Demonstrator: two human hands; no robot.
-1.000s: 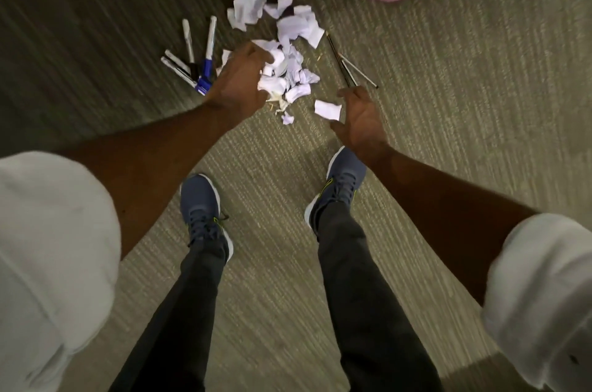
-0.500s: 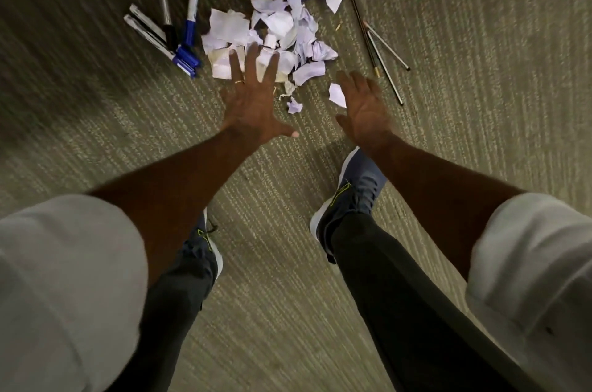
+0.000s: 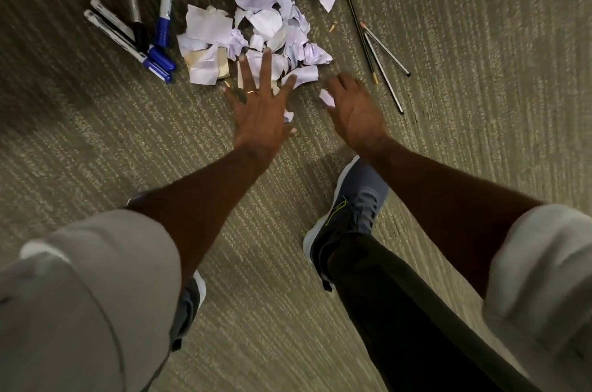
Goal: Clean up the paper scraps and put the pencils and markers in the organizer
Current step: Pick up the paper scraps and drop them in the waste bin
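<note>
Both hands reach down toward a heap of torn white scraps (image 3: 266,26) lying on a ribbed olive carpet (image 3: 480,71). The left hand (image 3: 261,116) is flat, back up, with its fingers (image 3: 265,69) spread wide; the fingertips lie over the near edge of the heap, and a thin ring (image 3: 252,92) shows on one finger. The right hand (image 3: 355,113) sits just beside it, to the right of the heap, fingers loosely curled and close together, with one small scrap (image 3: 327,97) at its fingertips; whether it is pinched or merely lying under them cannot be told. Another small scrap (image 3: 288,116) lies between the two hands. Left of the heap lie four markers (image 3: 141,29), fanned out with their capped ends near each other, three caps blue and one black. Right of the heap lie three thin pencils (image 3: 374,49), crossing one another, just beyond the right hand and not touching it. A tiny tan fleck (image 3: 333,26) lies between heap and pencils. No organizer is in view. Lower down, a grey shoe (image 3: 349,215) stands on the carpet under the right forearm, with a dark trouser leg (image 3: 400,311) above it, and pale rolled sleeves (image 3: 96,295) fill the lower corners.
</note>
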